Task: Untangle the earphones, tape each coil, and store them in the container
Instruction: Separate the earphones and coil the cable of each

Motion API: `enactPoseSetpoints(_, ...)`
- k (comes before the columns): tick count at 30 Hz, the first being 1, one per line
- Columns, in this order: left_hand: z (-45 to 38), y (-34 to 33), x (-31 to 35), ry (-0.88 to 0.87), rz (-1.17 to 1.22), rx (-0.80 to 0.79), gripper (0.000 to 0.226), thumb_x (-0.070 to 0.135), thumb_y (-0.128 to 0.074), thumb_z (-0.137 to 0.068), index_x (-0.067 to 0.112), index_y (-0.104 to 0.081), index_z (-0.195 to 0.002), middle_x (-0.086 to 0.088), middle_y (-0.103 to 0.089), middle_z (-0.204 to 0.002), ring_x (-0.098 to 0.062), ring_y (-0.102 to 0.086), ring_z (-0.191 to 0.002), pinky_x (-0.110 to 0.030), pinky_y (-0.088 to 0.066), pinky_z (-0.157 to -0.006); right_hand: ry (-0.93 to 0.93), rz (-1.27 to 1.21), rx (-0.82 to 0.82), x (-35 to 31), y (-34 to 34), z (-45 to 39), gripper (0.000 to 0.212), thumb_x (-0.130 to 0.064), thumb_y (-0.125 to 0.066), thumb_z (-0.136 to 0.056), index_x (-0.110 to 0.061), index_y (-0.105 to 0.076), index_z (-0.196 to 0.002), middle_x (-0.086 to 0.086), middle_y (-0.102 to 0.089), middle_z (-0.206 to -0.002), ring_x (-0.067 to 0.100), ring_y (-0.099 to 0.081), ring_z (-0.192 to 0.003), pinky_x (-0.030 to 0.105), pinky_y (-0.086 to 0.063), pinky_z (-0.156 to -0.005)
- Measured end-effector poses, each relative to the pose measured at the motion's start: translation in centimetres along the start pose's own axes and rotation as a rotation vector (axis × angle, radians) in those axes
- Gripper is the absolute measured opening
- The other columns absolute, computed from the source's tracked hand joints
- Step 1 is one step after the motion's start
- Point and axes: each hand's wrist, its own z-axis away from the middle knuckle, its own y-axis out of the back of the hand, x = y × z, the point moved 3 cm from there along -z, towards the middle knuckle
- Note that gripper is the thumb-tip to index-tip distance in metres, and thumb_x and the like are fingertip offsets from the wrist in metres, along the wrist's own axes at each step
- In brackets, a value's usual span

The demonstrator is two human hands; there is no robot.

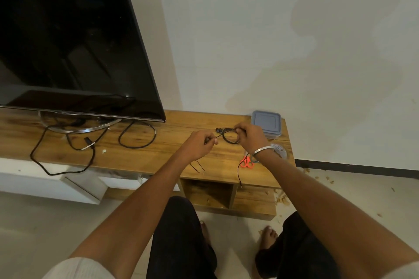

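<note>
Now, left hand: the left hand (199, 145) is held over the tabletop (158, 154), its grip curled tight round one end of the earphones (229, 136).
Right hand: the right hand (249, 137) pinches the coiled part of the cord, fingers bent round it; a metal bangle (263, 150) sits on the wrist.
Earphones: black, held just above the wood between the two hands; a short stretch runs taut from the left grip to a small loop at the right fingers, with the earbuds poking out leftward from the top of the loop.
Container: a clear box with a grey-blue lid (266, 121), closed, at the far right of the tabletop, just behind the right hand.
Tape: a roll (280, 150) lies beside the right wrist, partly hidden by it.
Scissors: orange handles (247, 162) show under the right forearm.
Second cord: a black cable (239, 172) hangs over the front edge near the scissors.
Left side: a TV (68, 36) stands on the tabletop with black leads (136, 136) looped beneath it.
</note>
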Motion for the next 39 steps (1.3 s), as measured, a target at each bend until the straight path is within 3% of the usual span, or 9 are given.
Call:
enactPoseSetpoints(6,-0.3,-0.3,0.6,0.033,0.021,-0.011,0.017,0.024,-0.05,-0.098,0.018,-0.066,-0.095,-0.002,-0.067,-0.08,-0.018,-0.064,-0.073,-0.029,-0.047,-0.066,-0.054,-0.025,-0.131,0.4,-0.7,0.3,0.024,-0.009,-0.051,-0.092,-0.01,-0.058,-0.114,0.009,-0.065,-0.107,0.025,-0.062,-0.093,0.029,-0.048,-0.079)
enactPoseSetpoints(9,-0.5,-0.6,1.3,-0.006,-0.019,-0.02,0.015,0.023,-0.053,-0.097,0.019,-0.066,-0.093,0.0,-0.065,-0.079,-0.023,-0.062,-0.073,-0.031,-0.046,-0.065,-0.039,-0.137,-0.255,-0.4,-1.6,0.5,0.027,-0.016,-0.057,-0.091,-0.014,-0.054,-0.118,0.004,-0.064,-0.1,0.021,-0.066,-0.081,0.035,-0.056,-0.075)
enactPoseSetpoints(12,-0.7,-0.9,1.6,-0.03,-0.071,-0.006,0.015,0.024,-0.053,-0.096,0.016,-0.067,-0.097,-0.002,-0.067,-0.084,-0.021,-0.059,-0.072,-0.033,-0.046,-0.064,-0.051,-0.168,-0.34,-1.2,-2.1,0.6,0.021,-0.02,-0.055,-0.094,-0.014,-0.059,-0.113,0.002,-0.066,-0.083,0.008,-0.061,-0.059,0.019,-0.051,-0.055)
enactPoseSetpoints(16,-0.8,-0.7,1.5,-0.047,-0.059,0.012,0.016,0.027,-0.055,-0.096,0.019,-0.069,-0.098,-0.006,-0.068,-0.081,-0.024,-0.059,-0.067,-0.034,-0.047,-0.059,-0.03,-0.086,-0.225,-1.1,-1.5,0.0,0.023,-0.011,-0.046,-0.097,-0.008,-0.068,-0.105,0.004,-0.065,-0.073,0.012,-0.055,-0.063,0.025,-0.042,-0.066)
enactPoseSetpoints(21,-0.6,0.0,1.2,-0.054,-0.063,0.044,0.021,0.027,-0.054,-0.098,0.016,-0.071,-0.098,0.002,-0.053,-0.063,-0.013,-0.039,-0.051,-0.029,-0.03,-0.051,-0.025,-0.007,-0.065,-0.1,-0.3,-0.2,0.022,-0.012,-0.049,-0.095,-0.009,-0.069,-0.104,0.012,-0.071,-0.086,0.025,-0.064,-0.077,0.034,-0.05,-0.071)
enactPoseSetpoints(25,-0.7,0.2,0.9,-0.05,-0.056,0.042,0.022,0.026,-0.053,-0.098,0.015,-0.072,-0.098,-0.004,-0.055,-0.062,-0.015,-0.039,-0.051,-0.029,-0.029,-0.051,-0.037,0.025,-0.131,0.3,-0.6,-0.3,0.022,-0.011,-0.05,-0.093,-0.009,-0.066,-0.11,0.011,-0.07,-0.097,0.021,-0.06,-0.078,0.026,-0.044,-0.069)
enactPoseSetpoints(29,-0.8,-0.2,0.9,-0.061,-0.053,0.028,0.021,0.025,-0.054,-0.097,0.015,-0.073,-0.097,-0.015,-0.066,-0.075,-0.024,-0.048,-0.058,-0.031,-0.036,-0.055,-0.002,-0.035,-0.24,-0.4,-1.5,0.0,0.028,-0.015,-0.054,-0.092,-0.015,-0.059,-0.12,0.007,-0.066,-0.106,0.02,-0.062,-0.085,0.031,-0.05,-0.078)
enactPoseSetpoints(36,-1.0,-0.8,1.1,-0.062,-0.069,0.007,0.019,0.025,-0.055,-0.096,0.017,-0.072,-0.094,-0.009,-0.068,-0.08,-0.029,-0.062,-0.072,-0.04,-0.05,-0.065,0.034,0.123,-0.266,-1.7,-1.7,-0.3,0.019,-0.018,-0.052,-0.094,-0.012,-0.069,-0.099,0.01,-0.07,-0.091,0.025,-0.064,-0.084,0.035,-0.051,-0.078)
enactPoseSetpoints(39,-1.1,-0.7,0.9,-0.06,-0.051,0.007,0.02,0.025,-0.054,-0.097,0.016,-0.072,-0.096,-0.013,-0.066,-0.076,-0.023,-0.053,-0.06,-0.034,-0.042,-0.058,0.004,0.163,-0.213,-1.2,-1.6,-0.6,0.021,-0.017,-0.05,-0.095,-0.01,-0.068,-0.101,0.011,-0.069,-0.094,0.027,-0.062,-0.085,0.029,-0.044,-0.069)
